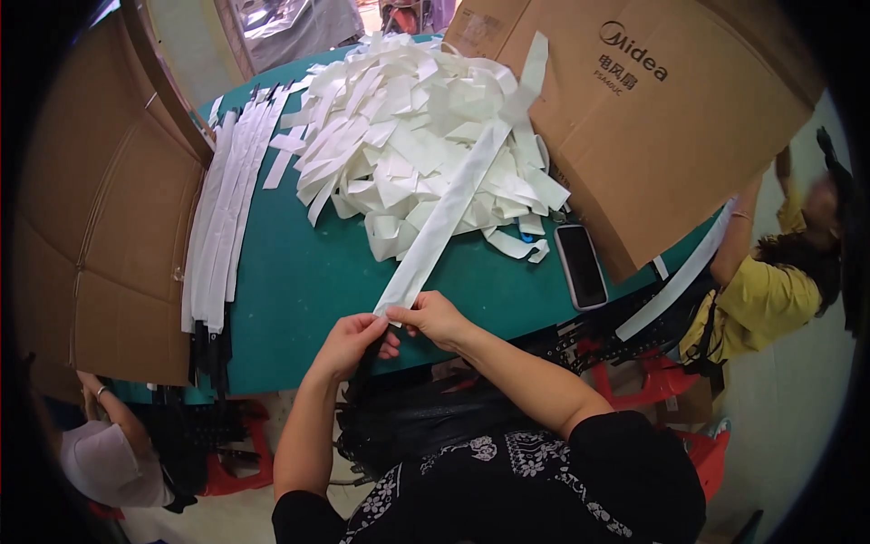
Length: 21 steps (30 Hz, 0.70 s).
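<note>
A long white fabric-like strip [446, 218] runs from my hands up across the heap to the far side. My left hand [352, 346] pinches its near end between thumb and fingers. Right beside it, my right hand [433, 320] also closes on that end, the thumbs almost touching. Something dark and narrow hangs below my left hand; its join with the strip is hidden by my fingers. Just beyond lies a big loose pile of white strips [390, 136] on the green table [290, 308]. Black bundled material [408, 426] lies over my lap.
White sleeves with black ends [227, 199] lie in a row at the table's left. Cardboard boxes stand at left [136, 245] and right [652, 118]. A phone [581, 266] lies near the right edge. Two people sit close by, one at the right holding a white strip [675, 281].
</note>
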Each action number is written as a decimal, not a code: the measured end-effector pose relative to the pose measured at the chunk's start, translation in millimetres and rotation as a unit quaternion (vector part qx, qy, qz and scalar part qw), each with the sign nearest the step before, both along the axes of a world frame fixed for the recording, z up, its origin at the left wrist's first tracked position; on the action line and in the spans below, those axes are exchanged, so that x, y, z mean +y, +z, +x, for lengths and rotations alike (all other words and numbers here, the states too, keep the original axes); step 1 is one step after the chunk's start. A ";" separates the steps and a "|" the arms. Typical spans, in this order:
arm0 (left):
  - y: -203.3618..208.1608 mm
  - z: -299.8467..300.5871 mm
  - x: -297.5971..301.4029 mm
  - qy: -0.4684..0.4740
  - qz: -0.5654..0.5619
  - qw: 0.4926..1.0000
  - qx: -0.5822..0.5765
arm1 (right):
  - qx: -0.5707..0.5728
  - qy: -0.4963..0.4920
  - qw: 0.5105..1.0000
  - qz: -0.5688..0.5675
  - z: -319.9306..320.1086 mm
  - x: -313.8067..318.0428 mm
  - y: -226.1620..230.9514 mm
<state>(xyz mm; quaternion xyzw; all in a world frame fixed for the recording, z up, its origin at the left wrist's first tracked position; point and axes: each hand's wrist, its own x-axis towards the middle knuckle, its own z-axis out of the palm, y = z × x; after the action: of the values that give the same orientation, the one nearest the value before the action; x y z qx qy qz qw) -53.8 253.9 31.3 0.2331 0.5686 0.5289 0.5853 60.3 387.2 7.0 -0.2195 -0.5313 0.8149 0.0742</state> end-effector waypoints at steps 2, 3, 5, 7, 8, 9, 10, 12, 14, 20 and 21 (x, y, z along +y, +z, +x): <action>3.1 -4.5 -6.7 -0.044 -0.002 0.997 0.070 | 0.000 -0.032 0.999 0.015 0.4 11.6 -2.8; 3.7 -8.3 -22.2 -0.090 -0.015 0.988 0.126 | 0.002 -0.040 0.999 0.016 1.8 15.5 -0.6; -7.8 -9.3 -45.0 -0.097 -0.016 0.989 0.108 | -0.031 0.002 0.999 0.038 3.5 16.8 4.9; -7.0 -5.6 -51.3 -0.043 -0.057 0.996 0.052 | -0.037 0.009 0.999 0.033 1.9 3.5 1.8; -4.0 -4.0 -46.7 -0.046 -0.058 0.996 0.052 | -0.033 0.025 0.998 0.038 0.0 -7.2 -4.7; 1.8 -2.5 -38.5 -0.033 -0.039 0.998 0.048 | -0.025 0.028 0.999 0.020 -1.5 -18.6 -2.5; 5.3 -1.7 -34.8 -0.020 -0.019 0.999 0.044 | -0.017 0.031 0.999 0.001 -2.4 -28.0 0.6; 2.3 -3.7 -40.6 -0.002 0.010 0.999 0.044 | -0.007 0.031 0.999 0.001 -3.4 -31.5 1.6; 0.3 -0.2 -52.8 0.032 0.028 0.995 0.092 | -0.004 0.009 1.000 0.016 -3.1 -28.1 3.7; -12.7 -15.2 -77.4 -0.012 0.007 0.998 0.065 | -0.003 0.044 0.998 0.036 -2.4 -68.4 0.2; -10.4 -14.8 -75.1 -0.022 0.017 0.997 0.077 | -0.003 0.045 0.998 0.037 -2.8 -73.1 -1.3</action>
<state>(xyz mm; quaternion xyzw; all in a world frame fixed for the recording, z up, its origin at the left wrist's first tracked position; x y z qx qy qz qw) -68.5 178.8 20.9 0.2955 0.5975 0.5061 0.5474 57.6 314.0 5.7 -0.1948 -0.5708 0.7965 0.0435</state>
